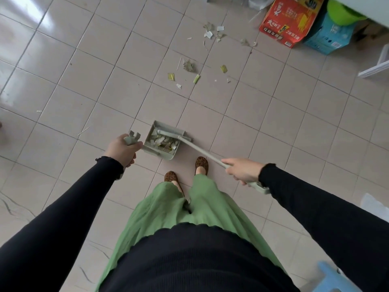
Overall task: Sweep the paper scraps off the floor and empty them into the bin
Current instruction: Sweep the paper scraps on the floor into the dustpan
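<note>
A pale green dustpan (156, 125) stands on the tiled floor just ahead of my feet, with paper scraps (162, 141) lying inside it. My left hand (122, 150) is closed on the top of the dustpan handle (132, 138). My right hand (242, 168) grips the long broom handle (202, 151), whose head rests in the dustpan's mouth. More paper scraps (189, 66) lie scattered on the floor farther ahead, and another cluster of scraps (212, 33) lies near the boxes. No bin can be made out for certain.
A red printed carton (288, 22) and a blue box (328, 37) stand at the far right, with a green plastic object (341, 13) on top. A white shelf edge (376, 68) juts in at right. A light blue stool (332, 279) sits near my right side.
</note>
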`<move>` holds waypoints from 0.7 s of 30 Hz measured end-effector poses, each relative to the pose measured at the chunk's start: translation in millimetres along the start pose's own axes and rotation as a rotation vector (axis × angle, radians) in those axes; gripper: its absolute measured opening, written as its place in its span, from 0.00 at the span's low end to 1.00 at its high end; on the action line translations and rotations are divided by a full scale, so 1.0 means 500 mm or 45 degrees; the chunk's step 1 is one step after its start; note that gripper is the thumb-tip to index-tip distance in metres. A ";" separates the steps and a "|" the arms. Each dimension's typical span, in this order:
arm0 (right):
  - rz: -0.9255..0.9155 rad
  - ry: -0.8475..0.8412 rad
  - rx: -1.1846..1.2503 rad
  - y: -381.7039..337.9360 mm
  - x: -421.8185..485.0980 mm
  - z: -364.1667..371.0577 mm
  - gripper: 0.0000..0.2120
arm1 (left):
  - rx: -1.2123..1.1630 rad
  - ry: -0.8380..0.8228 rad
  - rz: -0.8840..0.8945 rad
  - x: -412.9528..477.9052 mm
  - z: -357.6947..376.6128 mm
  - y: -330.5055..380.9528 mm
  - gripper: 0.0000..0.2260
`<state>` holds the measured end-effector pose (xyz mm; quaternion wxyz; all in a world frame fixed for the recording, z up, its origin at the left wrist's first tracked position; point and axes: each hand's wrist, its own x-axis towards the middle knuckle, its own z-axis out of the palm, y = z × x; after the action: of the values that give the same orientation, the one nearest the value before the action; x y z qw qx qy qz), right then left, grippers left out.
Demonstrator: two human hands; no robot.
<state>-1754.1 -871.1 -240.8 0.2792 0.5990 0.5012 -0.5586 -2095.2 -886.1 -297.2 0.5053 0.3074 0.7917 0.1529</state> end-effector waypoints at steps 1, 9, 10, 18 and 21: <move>0.006 -0.001 0.003 0.011 -0.024 -0.001 0.24 | -0.008 0.001 -0.003 0.000 -0.001 -0.004 0.09; -0.061 0.176 -0.106 -0.013 -0.022 0.002 0.25 | -0.017 -0.011 0.000 -0.003 -0.001 -0.017 0.10; -0.069 0.185 -0.105 -0.027 -0.001 0.004 0.25 | -0.012 -0.011 0.006 -0.004 -0.001 -0.018 0.10; -0.051 -0.007 -0.006 -0.071 0.024 0.038 0.23 | 0.025 -0.009 0.057 0.013 -0.012 -0.022 0.06; -0.048 -0.009 0.011 -0.029 -0.028 0.038 0.23 | 0.038 -0.024 0.073 0.024 -0.025 -0.024 0.06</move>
<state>-1773.1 -887.3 -228.5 0.2678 0.5885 0.5091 -0.5681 -2113.8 -887.1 -306.8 0.5035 0.3390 0.7799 0.1529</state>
